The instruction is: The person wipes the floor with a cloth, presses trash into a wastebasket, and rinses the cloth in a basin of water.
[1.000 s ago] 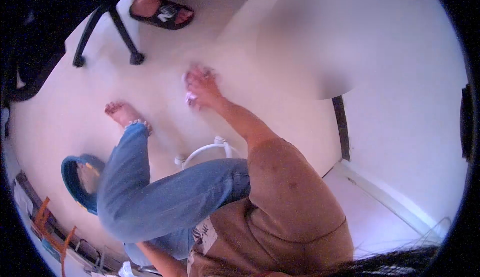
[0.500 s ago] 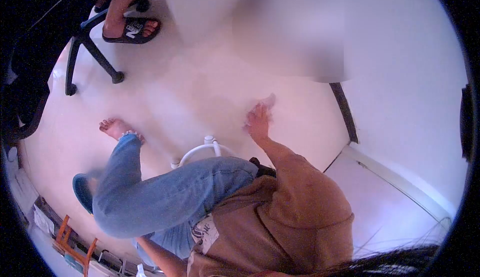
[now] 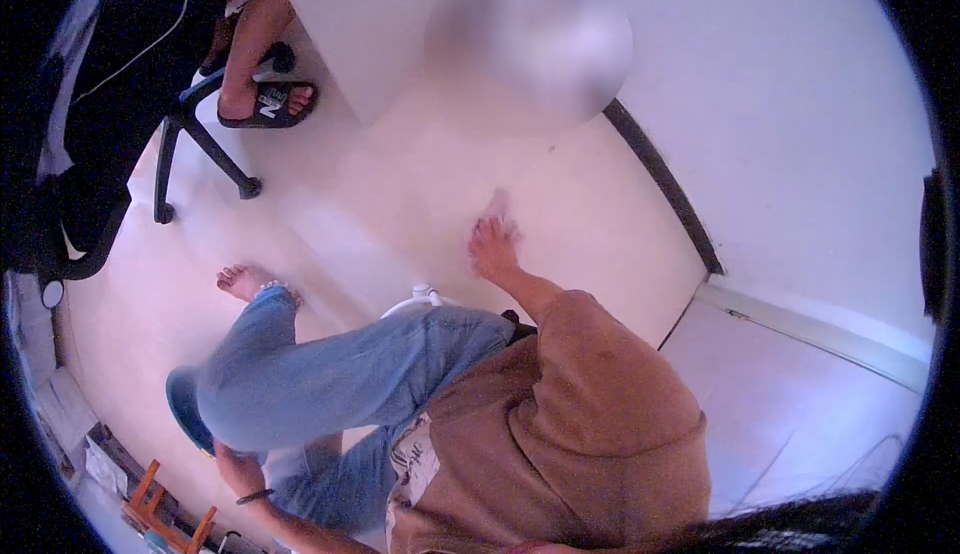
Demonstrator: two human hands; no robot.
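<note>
My right hand (image 3: 493, 246) presses down on the pale floor, fingers curled over a thin, pale, crumpled cloth or wipe (image 3: 499, 201) whose edge shows past the fingertips. My left hand (image 3: 235, 466), below a dark wristband (image 3: 255, 496), reaches beside my bent knee in blue jeans (image 3: 330, 374). Its fingers are hidden behind the jeans, close to a teal rounded object (image 3: 186, 409), perhaps a slipper. Whether the fingers touch that object I cannot tell.
My bare foot (image 3: 245, 281) rests on the floor. Part of a white stool frame (image 3: 423, 294) shows beneath my leg. Another person's sandalled foot (image 3: 268, 104) stands by a black chair base (image 3: 205, 144). A white wall with dark skirting (image 3: 665, 184) runs along the right.
My right hand has shifted slightly left in view with the cloth. My left hand and wristband have come into sight near the teal object. The view has also shifted.
</note>
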